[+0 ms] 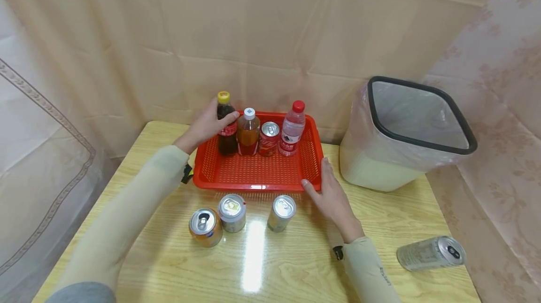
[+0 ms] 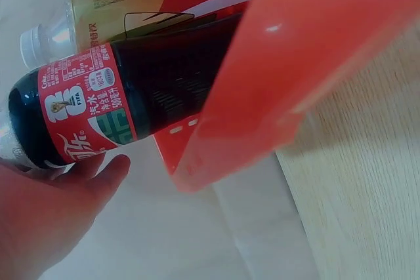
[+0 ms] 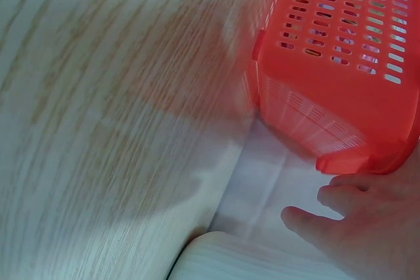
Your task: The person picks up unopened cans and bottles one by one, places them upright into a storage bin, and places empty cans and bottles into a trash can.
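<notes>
My left hand (image 1: 210,123) grips a cola bottle (image 1: 228,141) with a yellow cap near its neck. In the left wrist view that dark bottle (image 2: 174,73) leans inside the wall of the red plastic basket (image 1: 203,171). Beside it in the basket stand an amber drink bottle (image 1: 248,136) with a white cap, a red can (image 1: 268,141) and a clear water bottle (image 1: 291,129) with a red cap. At the front right corner, my right hand (image 1: 336,199) holds the basket rim, its thumb at the front and its fingers along the outer side.
In front of the basket stand an orange can (image 1: 205,228), a whitish can (image 1: 232,213) and a pale gold can (image 1: 281,213). Another can (image 1: 427,253) lies on its side at the right. A lined bin (image 1: 380,167) is behind it, near the cloth backdrop (image 1: 262,35).
</notes>
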`<state>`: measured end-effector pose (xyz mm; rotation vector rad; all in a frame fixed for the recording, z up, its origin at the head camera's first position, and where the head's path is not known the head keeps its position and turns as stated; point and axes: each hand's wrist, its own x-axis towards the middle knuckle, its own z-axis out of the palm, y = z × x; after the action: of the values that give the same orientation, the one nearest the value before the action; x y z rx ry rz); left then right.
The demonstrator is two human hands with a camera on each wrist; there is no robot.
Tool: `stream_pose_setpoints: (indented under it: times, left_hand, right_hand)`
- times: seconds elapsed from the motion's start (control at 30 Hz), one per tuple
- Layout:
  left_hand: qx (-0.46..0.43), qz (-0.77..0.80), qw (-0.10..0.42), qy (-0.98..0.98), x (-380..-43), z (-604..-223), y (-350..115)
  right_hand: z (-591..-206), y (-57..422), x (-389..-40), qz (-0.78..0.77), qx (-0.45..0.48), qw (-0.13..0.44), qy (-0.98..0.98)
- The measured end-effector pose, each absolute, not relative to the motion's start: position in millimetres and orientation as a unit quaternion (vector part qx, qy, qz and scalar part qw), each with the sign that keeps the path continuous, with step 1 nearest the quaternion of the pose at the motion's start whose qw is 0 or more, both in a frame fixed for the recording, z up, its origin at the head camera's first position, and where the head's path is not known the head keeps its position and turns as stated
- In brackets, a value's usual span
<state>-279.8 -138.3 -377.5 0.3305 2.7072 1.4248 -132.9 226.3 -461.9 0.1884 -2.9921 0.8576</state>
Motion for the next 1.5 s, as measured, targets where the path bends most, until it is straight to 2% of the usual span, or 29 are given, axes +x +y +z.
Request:
stream_pose_setpoints:
  times: [0.53, 1.07, 1.27, 1.5]
  left_hand:
    - [0.115, 0.429, -0.008, 0.896, -259, -386, -164]
    - [0.119, 0.366, -0.003, 0.923, -208, -416, -184]
    - [0.135, 0.339, 0.018, 0.931, -195, -432, -189]
    - [0.145, 0.316, 0.010, 0.938, -183, -446, -188]
  right_hand:
    - [-463, 227, -133, 0.275, 0.056, 0.009, -0.960]
    - [-463, 228, -134, 0.273, 0.060, 0.008, -0.960]
    - [-462, 228, -134, 0.273, 0.061, 0.006, -0.960]
    - [-462, 229, -134, 0.271, 0.066, 0.008, -0.960]
